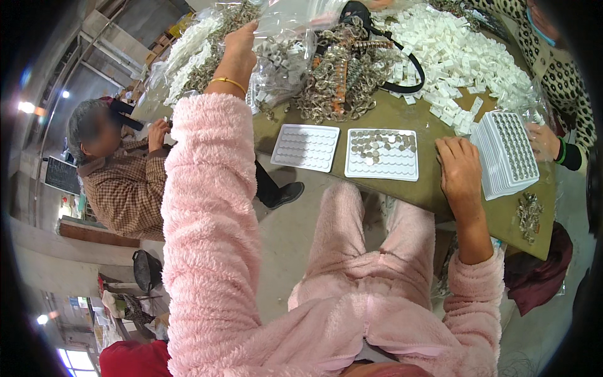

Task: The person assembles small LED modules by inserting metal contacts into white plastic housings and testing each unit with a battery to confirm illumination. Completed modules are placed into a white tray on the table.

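Observation:
My left hand [240, 53] is stretched far across the table, its fingers closed at the edge of a clear plastic bag [282, 24]. Grey and metallic pieces show under and beside the bag. Fingers spread, my right hand [460, 166] lies on the table near its front edge, beside a tall stack of white trays [496, 164] with rows of small round pieces on top. Before me is a white tray [381, 171] partly covered with small silvery discs [380, 143]. Left of it lies another white tray [306, 148] with bare rows of hollows.
Heaps of white plastic pieces [452, 56] and tangled metal-like parts [339, 81] cover the far table, with a black strap [414, 75] among them. A small metallic pile [529, 217] lies at right. One co-worker [119, 176] sits left; another's hand [543, 143] touches the tray stack.

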`<state>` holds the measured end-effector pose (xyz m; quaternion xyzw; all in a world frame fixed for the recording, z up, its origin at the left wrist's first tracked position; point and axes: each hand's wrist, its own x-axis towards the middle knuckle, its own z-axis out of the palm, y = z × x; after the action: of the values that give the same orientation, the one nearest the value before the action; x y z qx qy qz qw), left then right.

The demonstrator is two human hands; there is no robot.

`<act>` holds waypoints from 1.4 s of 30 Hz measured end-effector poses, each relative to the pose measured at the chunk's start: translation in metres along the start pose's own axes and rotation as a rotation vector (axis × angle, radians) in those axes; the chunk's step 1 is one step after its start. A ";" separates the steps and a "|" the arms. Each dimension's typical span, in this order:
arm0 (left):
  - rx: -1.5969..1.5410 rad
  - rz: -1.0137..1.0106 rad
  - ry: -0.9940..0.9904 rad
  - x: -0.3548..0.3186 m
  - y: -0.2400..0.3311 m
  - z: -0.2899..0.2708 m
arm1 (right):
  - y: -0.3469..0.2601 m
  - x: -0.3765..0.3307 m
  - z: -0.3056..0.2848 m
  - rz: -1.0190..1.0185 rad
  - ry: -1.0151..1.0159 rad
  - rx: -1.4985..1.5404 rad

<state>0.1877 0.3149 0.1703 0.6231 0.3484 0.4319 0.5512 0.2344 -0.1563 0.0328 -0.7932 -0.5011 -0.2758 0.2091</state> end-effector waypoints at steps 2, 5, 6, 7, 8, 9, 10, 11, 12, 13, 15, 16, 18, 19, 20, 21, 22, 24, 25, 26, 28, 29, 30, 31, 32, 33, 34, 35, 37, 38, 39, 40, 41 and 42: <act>0.145 0.211 -0.120 0.007 -0.005 -0.004 | -0.001 0.001 -0.002 -0.004 0.004 0.004; 0.360 0.413 -0.155 0.000 0.006 -0.001 | -0.005 0.003 -0.006 -0.018 0.011 0.028; 0.319 0.452 -0.168 -0.007 0.011 0.007 | -0.006 0.004 -0.006 -0.015 0.024 0.038; 0.275 0.490 -0.188 -0.017 0.016 0.020 | -0.007 0.004 -0.006 0.004 0.023 0.041; 0.369 0.712 -0.225 -0.034 0.015 0.036 | -0.008 0.006 -0.005 -0.007 0.092 0.077; 0.321 0.730 -0.355 -0.056 0.009 0.057 | -0.009 0.006 -0.004 -0.011 0.106 0.132; 0.269 0.747 -0.482 -0.081 0.001 0.077 | -0.011 0.006 -0.002 0.003 0.113 0.188; 0.420 0.629 -0.607 -0.105 -0.005 0.088 | -0.012 0.005 -0.001 0.006 0.128 0.246; 0.391 0.970 -0.801 -0.130 -0.013 0.108 | -0.012 0.004 -0.001 0.046 0.131 0.291; 0.475 1.057 -0.869 -0.152 -0.021 0.128 | -0.012 0.003 0.000 0.082 0.140 0.337; 0.585 1.149 -1.002 -0.191 -0.039 0.157 | -0.011 -0.001 -0.002 0.119 0.090 0.431; 0.652 1.190 -1.030 -0.208 -0.047 0.170 | -0.009 -0.002 -0.003 0.119 0.035 0.479; 0.764 1.258 -1.038 -0.224 -0.058 0.190 | -0.006 -0.002 -0.005 0.056 0.011 0.532; 0.865 1.244 -1.041 -0.229 -0.062 0.198 | -0.004 -0.001 -0.007 -0.008 0.044 0.474; 0.844 1.248 -1.021 -0.231 -0.066 0.205 | -0.001 0.000 -0.009 -0.087 0.082 0.408; 0.866 1.212 -1.023 -0.231 -0.069 0.209 | 0.001 0.001 -0.011 -0.167 0.121 0.342; 0.891 1.177 -1.023 -0.231 -0.071 0.212 | 0.000 0.001 -0.011 -0.155 0.166 0.355; 0.868 1.079 -1.084 -0.226 -0.072 0.214 | -0.001 -0.001 -0.014 -0.131 0.201 0.356; 0.858 1.030 -1.109 -0.223 -0.072 0.212 | -0.001 -0.002 -0.015 -0.114 0.200 0.357; 0.866 1.027 -1.124 -0.219 -0.070 0.211 | -0.002 -0.003 -0.015 -0.090 0.189 0.359; 0.872 0.926 -1.179 -0.214 -0.067 0.203 | -0.003 -0.003 -0.013 -0.042 0.161 0.375; 0.879 0.867 -1.199 -0.211 -0.065 0.198 | -0.003 -0.003 -0.012 -0.030 0.183 0.415; 0.886 0.878 -1.191 -0.210 -0.064 0.191 | -0.003 -0.002 -0.010 -0.023 0.214 0.461; 0.855 0.899 -1.161 -0.208 -0.062 0.184 | -0.003 -0.001 -0.007 -0.009 0.239 0.511; 0.835 0.908 -1.124 -0.208 -0.061 0.176 | -0.002 -0.001 -0.006 -0.003 0.245 0.537; 0.827 0.917 -1.094 -0.207 -0.060 0.168 | -0.002 -0.001 -0.004 0.011 0.246 0.566; 0.795 0.861 -1.055 -0.205 -0.057 0.163 | -0.002 0.000 -0.002 0.021 0.247 0.594; 0.775 0.875 -1.020 -0.204 -0.054 0.157 | -0.001 -0.001 -0.001 0.028 0.247 0.599; 0.735 0.909 -0.954 -0.204 -0.049 0.144 | 0.000 -0.002 0.000 0.044 0.247 0.613; 0.696 0.936 -0.933 -0.205 -0.047 0.139 | 0.000 -0.002 0.000 0.053 0.245 0.600; 0.645 0.904 -0.909 -0.207 -0.045 0.135 | 0.001 -0.003 0.000 0.066 0.244 0.590; 0.624 0.850 -0.879 -0.210 -0.043 0.132 | 0.002 -0.004 0.000 0.080 0.245 0.578; 0.602 0.797 -0.852 -0.213 -0.041 0.129 | 0.003 -0.004 0.000 0.089 0.260 0.578; 0.541 0.676 -0.876 -0.216 -0.038 0.127 | 0.003 -0.005 0.000 0.103 0.272 0.580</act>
<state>0.2233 0.0746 0.0969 0.9365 -0.0302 0.1827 0.2978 0.2357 -0.1612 0.0298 -0.6808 -0.4853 -0.2139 0.5052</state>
